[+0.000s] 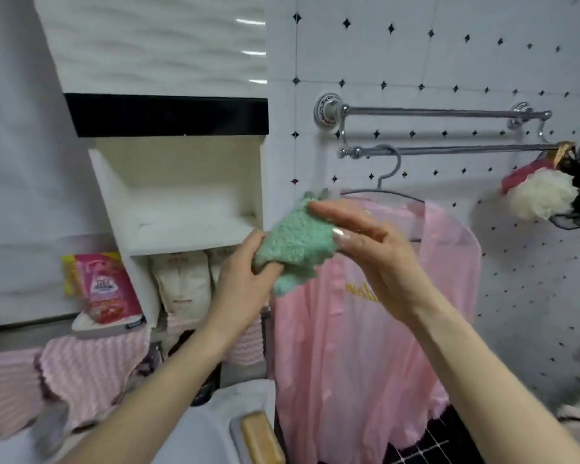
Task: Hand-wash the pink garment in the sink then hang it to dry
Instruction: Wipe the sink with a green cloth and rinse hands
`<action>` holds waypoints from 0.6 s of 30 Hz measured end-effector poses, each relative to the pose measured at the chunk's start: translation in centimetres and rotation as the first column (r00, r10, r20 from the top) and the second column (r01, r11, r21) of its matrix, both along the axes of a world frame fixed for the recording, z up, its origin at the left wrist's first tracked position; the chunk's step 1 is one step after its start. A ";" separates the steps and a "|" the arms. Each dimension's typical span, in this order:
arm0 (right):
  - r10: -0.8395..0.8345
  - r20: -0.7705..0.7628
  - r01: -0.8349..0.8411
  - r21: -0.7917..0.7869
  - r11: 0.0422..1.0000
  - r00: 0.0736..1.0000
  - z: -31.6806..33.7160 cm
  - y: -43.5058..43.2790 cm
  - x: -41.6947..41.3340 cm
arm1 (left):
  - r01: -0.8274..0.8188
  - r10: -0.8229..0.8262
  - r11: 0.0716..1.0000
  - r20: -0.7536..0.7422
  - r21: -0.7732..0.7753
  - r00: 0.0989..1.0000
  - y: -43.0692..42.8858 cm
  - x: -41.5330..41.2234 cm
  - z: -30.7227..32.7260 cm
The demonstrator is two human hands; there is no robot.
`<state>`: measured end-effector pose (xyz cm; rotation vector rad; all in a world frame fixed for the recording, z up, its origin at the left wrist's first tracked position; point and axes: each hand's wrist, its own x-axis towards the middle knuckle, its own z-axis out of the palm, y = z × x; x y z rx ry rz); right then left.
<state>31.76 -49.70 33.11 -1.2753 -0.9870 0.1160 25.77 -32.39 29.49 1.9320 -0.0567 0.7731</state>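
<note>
The pink garment (pixel 359 346) hangs on a grey hanger (pixel 387 182) hooked over the lower chrome towel rail (pixel 449 149) on the tiled wall. In front of it I hold a fluffy green hand towel (pixel 293 242). My left hand (pixel 241 286) grips the towel's lower left edge with curled fingers. My right hand (pixel 365 242) lies flat against the towel's right side, fingers straight. The sink rim (pixel 195 430) shows at the bottom.
A white shelf niche (pixel 181 195) stands at left with white pouches (pixel 181 279) below and a pink detergent pack (pixel 108 289). Pink striped cloths (pixel 91 370) drape near the sink. A soap bar in a dish (pixel 262 440) sits below. Bath puffs (pixel 543 192) hang at right.
</note>
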 end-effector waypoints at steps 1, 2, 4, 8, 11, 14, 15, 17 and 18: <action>0.015 0.026 -0.014 -0.073 0.997 1.000 -2.0 1.0 -1.3 | 0.002 -0.007 0.994 -0.041 -0.110 0.999 0.6 -2.2 -1.8; 0.051 0.059 -0.041 -0.169 0.985 0.997 -4.3 2.3 -2.9 | -0.008 -0.011 0.975 -0.085 -0.223 0.996 1.1 -4.4 -3.5; 0.105 0.153 -0.040 -0.374 0.927 0.983 -9.3 5.3 -6.2 | -0.028 -0.057 0.898 -0.177 -0.440 0.983 2.2 -8.5 -7.3; 0.129 0.255 0.035 -0.552 0.833 0.958 -19.4 11.1 -12.1 | -0.236 0.005 0.819 -0.405 -0.523 0.914 6.2 -15.7 -15.5; 0.133 0.045 -0.077 -0.614 0.786 0.990 -25.1 15.3 -15.4 | -0.411 0.063 0.772 -0.585 -0.485 0.809 10.1 -20.4 -20.7; 0.046 -0.013 -0.042 -0.683 0.729 0.999 -30.1 19.8 -17.9 | -0.564 0.103 0.691 -0.711 -0.453 0.696 14.1 -23.9 -24.2; 0.011 -0.021 -0.023 -0.713 0.701 1.000 -31.5 21.5 -18.7 | -0.610 0.134 0.674 -0.743 -0.417 0.656 15.9 -25.3 -25.3; -0.024 -0.027 -0.006 -0.780 0.625 0.999 -34.0 24.6 -20.1 | -0.640 0.159 0.698 -0.802 -0.321 0.576 19.5 -27.9 -27.5; -0.011 -0.032 -0.020 -0.828 0.560 0.999 -35.4 25.9 -20.8 | -0.631 0.155 0.733 -0.840 -0.254 0.519 21.4 -29.3 -28.9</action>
